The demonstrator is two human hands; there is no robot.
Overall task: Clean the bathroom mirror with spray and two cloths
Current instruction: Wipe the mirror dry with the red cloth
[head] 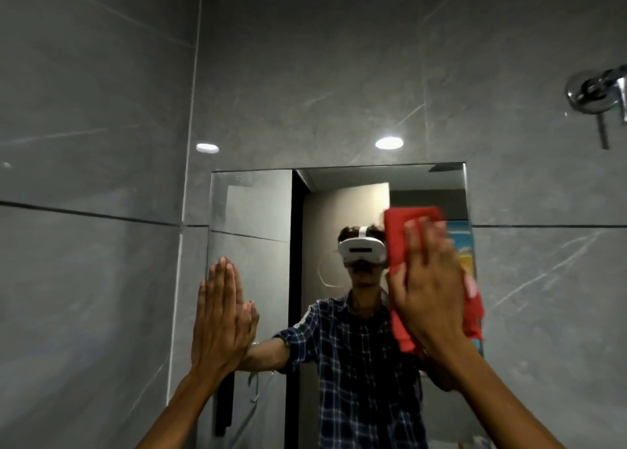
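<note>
The rectangular mirror [258,211] hangs on the grey tiled wall and reflects a person in a checked shirt and a white headset. My right hand [431,292] presses a red cloth [403,231] flat against the mirror's right side, fingers spread over it. The cloth is blurred, and its lower part hangs down past my palm. My left hand [220,316] rests flat and empty on the mirror's left edge, fingers together and pointing up. No spray bottle or second cloth is visible.
A chrome wall tap [597,92] sticks out of the tiles at the upper right. Grey marble-look tiles [101,279] cover both walls, which meet in a corner left of the mirror. A colourful object shows at the mirror's right edge behind the cloth.
</note>
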